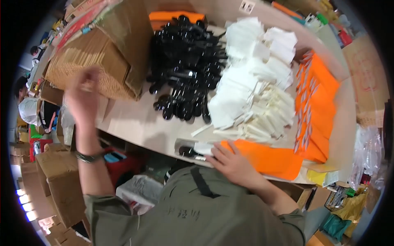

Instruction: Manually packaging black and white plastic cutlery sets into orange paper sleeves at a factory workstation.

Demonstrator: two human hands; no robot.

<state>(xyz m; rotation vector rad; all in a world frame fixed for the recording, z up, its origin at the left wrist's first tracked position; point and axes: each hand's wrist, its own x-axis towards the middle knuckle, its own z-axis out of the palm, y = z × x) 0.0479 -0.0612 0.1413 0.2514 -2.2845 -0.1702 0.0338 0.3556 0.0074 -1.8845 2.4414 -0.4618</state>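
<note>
Blurred by motion, my left hand is raised in front of a stack of brown corrugated cardboard pieces; its fingers are smeared and I cannot make out anything in them. At the table's front edge, my right hand lies with fingers spread over the near end of an orange sheet. Its fingertips touch a small clear package holding a glossy black-ended item and something white. Behind lie a heap of black-handled items, a pile of white papers and cream-coloured strips.
An open cardboard box holds the corrugated stack at the left. More orange sheets stand in a row at the right, inside the table's raised rim. A red bin and a plastic bag are below the front edge.
</note>
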